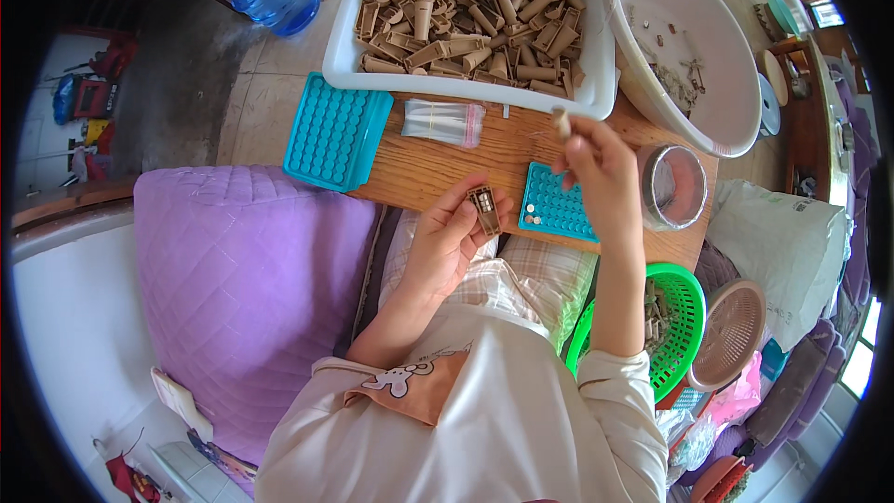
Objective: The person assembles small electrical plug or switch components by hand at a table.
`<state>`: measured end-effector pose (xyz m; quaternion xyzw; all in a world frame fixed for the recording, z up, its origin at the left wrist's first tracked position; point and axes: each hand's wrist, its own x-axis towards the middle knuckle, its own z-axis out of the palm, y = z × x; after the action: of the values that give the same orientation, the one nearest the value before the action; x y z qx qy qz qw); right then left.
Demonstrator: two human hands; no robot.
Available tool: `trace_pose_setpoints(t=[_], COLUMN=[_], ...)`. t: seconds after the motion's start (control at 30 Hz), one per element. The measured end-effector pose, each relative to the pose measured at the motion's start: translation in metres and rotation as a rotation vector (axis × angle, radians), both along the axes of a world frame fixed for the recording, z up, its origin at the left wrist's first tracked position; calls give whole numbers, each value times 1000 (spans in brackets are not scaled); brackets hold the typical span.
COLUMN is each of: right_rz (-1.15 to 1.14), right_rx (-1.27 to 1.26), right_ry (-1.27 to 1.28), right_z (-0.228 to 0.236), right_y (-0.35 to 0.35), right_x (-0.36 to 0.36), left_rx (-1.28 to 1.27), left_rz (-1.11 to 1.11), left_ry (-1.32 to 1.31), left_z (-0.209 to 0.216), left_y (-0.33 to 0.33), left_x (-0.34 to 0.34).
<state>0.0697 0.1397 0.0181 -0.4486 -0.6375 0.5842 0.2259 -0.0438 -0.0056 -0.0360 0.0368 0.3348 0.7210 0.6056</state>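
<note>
My left hand (453, 228) is closed around a small brown plastic casing (484, 210), held above my lap at the table's near edge. Its hollow side faces up, and small silvery parts show inside. Raised over the right side of the table, my right hand (596, 154) pinches a small beige plastic piece (561, 123), whose exact kind I cannot make out. Below that hand lies a teal tray (565, 207) with rows of round pockets. A few small silvery discs (532, 217) sit at its left corner.
A white bin (438, 88) heaped with brown casings (475, 14) stands at the far side, beside a white basin (736, 121). Clear bags (442, 123) and more teal trays (335, 130) lie left. A round container (674, 188) stands right, above a green basket (691, 317).
</note>
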Motion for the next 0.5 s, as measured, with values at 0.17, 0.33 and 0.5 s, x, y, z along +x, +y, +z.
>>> trace_pose_setpoints(t=[0.17, 0.33, 0.5], right_rz=[28, -57, -162], right_rx=[-465, -320, 3], right_ry=[304, 291, 200], right_z=[-15, -15, -19], right_y=[-45, -72, -90], right_x=[22, 24, 24], left_rx=[61, 103, 147], left_rz=[20, 9, -38], left_ry=[79, 145, 229], left_z=[9, 18, 18], left_y=[4, 4, 3], left_x=[6, 13, 18])
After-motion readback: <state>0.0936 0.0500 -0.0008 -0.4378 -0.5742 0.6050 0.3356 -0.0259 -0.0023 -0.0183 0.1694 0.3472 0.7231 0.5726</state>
